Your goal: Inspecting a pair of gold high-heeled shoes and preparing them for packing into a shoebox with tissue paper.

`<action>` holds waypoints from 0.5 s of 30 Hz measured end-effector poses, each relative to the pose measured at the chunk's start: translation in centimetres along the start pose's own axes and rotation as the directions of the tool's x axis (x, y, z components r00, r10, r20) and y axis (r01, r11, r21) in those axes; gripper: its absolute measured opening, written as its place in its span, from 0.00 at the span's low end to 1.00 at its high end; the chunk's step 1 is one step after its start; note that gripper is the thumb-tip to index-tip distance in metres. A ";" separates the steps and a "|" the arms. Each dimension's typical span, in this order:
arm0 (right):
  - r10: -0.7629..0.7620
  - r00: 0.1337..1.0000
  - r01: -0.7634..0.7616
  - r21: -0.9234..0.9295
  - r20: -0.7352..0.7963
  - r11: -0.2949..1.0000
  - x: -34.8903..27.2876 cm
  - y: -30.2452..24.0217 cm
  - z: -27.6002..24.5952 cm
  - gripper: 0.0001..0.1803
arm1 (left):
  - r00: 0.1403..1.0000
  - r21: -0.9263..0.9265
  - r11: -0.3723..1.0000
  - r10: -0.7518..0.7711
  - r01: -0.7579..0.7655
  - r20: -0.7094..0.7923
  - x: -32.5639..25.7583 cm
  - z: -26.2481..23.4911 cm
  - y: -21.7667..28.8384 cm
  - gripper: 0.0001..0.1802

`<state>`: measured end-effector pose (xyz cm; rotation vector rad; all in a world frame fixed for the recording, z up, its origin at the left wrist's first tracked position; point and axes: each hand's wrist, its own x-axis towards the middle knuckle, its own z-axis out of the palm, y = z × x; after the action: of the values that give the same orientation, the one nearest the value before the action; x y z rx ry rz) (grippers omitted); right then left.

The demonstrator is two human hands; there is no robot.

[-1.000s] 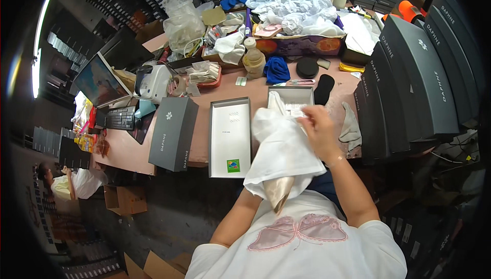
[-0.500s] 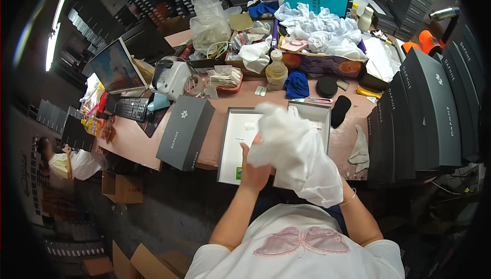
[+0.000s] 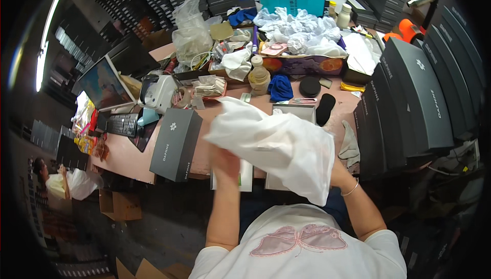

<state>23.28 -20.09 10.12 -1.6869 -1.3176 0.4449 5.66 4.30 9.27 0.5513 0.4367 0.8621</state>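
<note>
A limp white cloth bag (image 3: 276, 146) is spread in the air in front of me, above an open shallow box. My right hand (image 3: 338, 173) grips the bag at its right edge, with the fingers hidden by the fabric. Below the bag's left end is my left hand (image 3: 225, 162), smeared by motion, its fingers not clear. The bag covers most of the box; its white left part (image 3: 247, 179) and the grey-rimmed right part (image 3: 307, 110) show around the cloth.
A closed grey shoebox (image 3: 176, 143) stands left, near a keyboard (image 3: 121, 124) and monitor. Grey shoeboxes (image 3: 409, 100) are stacked at right. Behind are a bottle (image 3: 259, 79), blue cloth (image 3: 280, 88), black pad (image 3: 325, 109) and a carton of crumpled white paper (image 3: 304, 64). Another person (image 3: 61, 182) sits far left.
The bag has gone from bunched and upright to spread out sideways, reaching further left. My left hand has moved left beneath it. The whole view has shifted slightly.
</note>
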 end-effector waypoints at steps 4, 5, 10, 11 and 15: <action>0.047 0.994 -0.034 -0.127 0.097 0.991 1.5 -1.8 -3.5 0.41 | 0.840 0.226 0.811 0.500 -0.539 0.209 2.3 -4.3 13.9 0.23; 0.062 0.978 -0.022 -0.200 0.198 0.980 1.7 -2.1 -3.8 0.41 | 0.757 0.309 0.708 0.491 -0.635 0.431 0.1 -0.7 16.8 0.24; 0.015 0.777 0.174 -0.238 0.630 0.956 4.5 -4.8 -3.7 0.36 | 0.761 0.751 -0.119 -0.106 -0.649 0.640 -3.4 9.9 9.4 0.30; -0.041 0.706 0.231 -0.175 0.707 0.957 5.2 -6.0 -3.1 0.36 | 0.780 0.844 0.011 -0.376 -0.536 0.500 -3.5 8.7 6.2 0.29; -0.145 0.705 0.338 -0.149 0.694 0.929 6.2 -6.9 -0.9 0.32 | 0.510 0.458 0.482 -0.857 0.747 0.072 -9.4 1.4 -2.2 0.35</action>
<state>22.27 -14.85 17.76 -1.5770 -2.1991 0.7997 2.28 -4.77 10.30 0.7125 0.5214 -0.2732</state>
